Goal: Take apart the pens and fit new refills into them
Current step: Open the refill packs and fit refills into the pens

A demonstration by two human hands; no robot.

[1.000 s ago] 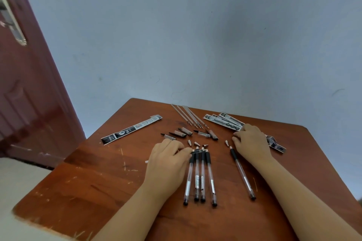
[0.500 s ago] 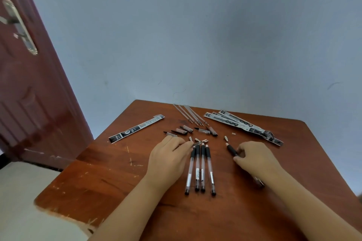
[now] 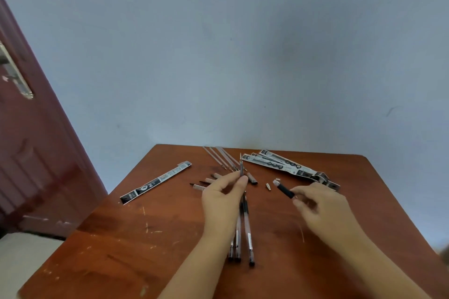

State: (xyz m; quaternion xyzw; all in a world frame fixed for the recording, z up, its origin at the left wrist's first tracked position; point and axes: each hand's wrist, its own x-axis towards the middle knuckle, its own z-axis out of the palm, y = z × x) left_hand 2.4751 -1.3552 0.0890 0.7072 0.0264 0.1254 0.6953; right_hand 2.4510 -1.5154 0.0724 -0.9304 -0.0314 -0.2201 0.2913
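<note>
My left hand (image 3: 224,201) pinches a thin refill (image 3: 241,165) that points up and away, raised above the row of pens (image 3: 243,230) lying on the brown table (image 3: 145,238). Off to the right, my right hand (image 3: 320,209) grips a clear pen barrel (image 3: 284,189) by its black grip section, the open tip end aimed toward the left hand. Refill and barrel are apart. Several bare refills (image 3: 222,159) lie at the table's far edge, with pen caps (image 3: 206,183) in front of them.
Opened refill wrappers (image 3: 286,165) lie at the far right, one long wrapper (image 3: 155,182) at the left. A small metal tip (image 3: 268,186) lies between my hands. A dark red door (image 3: 29,153) stands at the left, a grey wall behind.
My left hand lifted off the pen row and now holds a refill up. My right hand picked the single pen off the table and raised it. The camera tilted.
</note>
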